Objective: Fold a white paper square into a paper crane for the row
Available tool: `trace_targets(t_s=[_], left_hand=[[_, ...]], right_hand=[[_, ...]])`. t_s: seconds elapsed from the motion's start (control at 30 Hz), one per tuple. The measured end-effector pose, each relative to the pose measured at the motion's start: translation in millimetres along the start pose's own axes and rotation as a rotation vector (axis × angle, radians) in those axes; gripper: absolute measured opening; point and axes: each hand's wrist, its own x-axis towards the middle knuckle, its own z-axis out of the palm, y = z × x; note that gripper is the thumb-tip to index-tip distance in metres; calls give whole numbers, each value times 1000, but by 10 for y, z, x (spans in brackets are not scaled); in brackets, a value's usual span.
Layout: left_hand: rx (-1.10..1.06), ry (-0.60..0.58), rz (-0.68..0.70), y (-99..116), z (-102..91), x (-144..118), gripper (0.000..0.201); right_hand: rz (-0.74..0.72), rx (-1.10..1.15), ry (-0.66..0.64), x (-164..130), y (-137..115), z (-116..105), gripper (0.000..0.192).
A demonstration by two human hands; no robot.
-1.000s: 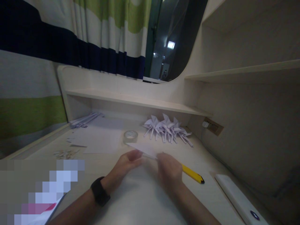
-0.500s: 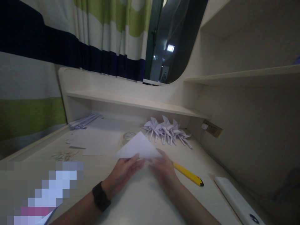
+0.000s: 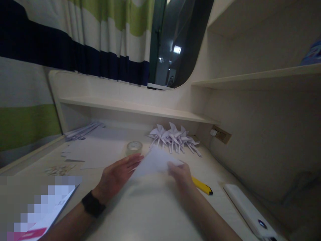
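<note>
Your R hand (image 3: 179, 172) pinches the folded paper (image 3: 154, 164) btwn thumb and fingers at its R side. Your L hand (image 3: 117, 175) is open, fingers extended and held tog., at the L edge of the paper; contact cannot be confirmed. The paper is raised above the counter (image 3: 140, 211), in front of you and btwn both hands, w/ one corner pointing up and away; its lower edge is blurred. Your L wrist carries a black watch (image 3: 93, 203).

Adj. to your R hand, on its outer side, note the yellow tool (image 3: 202, 185) w/ black end, partly hidden by the hand. Just beyond your L fingertips, see the clear tape roll (image 3: 134, 151), lying flat. Behind the paper, slightly R, is a cluster of white paper pinwheels (image 3: 173, 135) w/ paper sticks.

To the far L, locate the flat white sheets (image 3: 100, 149); rolled strips (image 3: 84, 130) lie at their back L side, small pale bits (image 3: 60, 169) near their front L corner. To your far R is a long white device (image 3: 247, 209) w/ round dark button. At the rear R, the wall socket (image 3: 222, 135) holds a white plug (image 3: 213, 133). Above the counter's rear, a shelf (image 3: 140, 107) runs L to R.
</note>
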Motion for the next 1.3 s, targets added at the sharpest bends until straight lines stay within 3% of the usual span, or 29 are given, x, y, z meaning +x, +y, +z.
trace_targets(t_s=[0.1,0.23,0.33,0.43,0.6,0.87,1.1,1.3], left_hand=[[90,-45,82,41,1,35,51],[455,-63,100,-68,40,53,43],[687,-94,81,-149,70,42,29],[825,-180,145,-177,89,21,25],[913,-174,266,-225,91,7,26],[873,-154,252,-323,143,-44,28],[874,-94,267,-458,193,-88,29],[778,-77,225,-434,256,-132,27]], right_hand=[[-9,-156,-143,-14,-63,-16,27],[25,-367,-341,-61,-54,-8,27],[41,-390,-386,-67,-9,-16,26],[51,-362,-387,-52,3,-30,27],[67,-337,-323,-25,-19,-22,32],[112,-115,-58,60,82,-39,31],[117,-21,18,51,82,6,32],[97,23,58,51,58,12,33]])
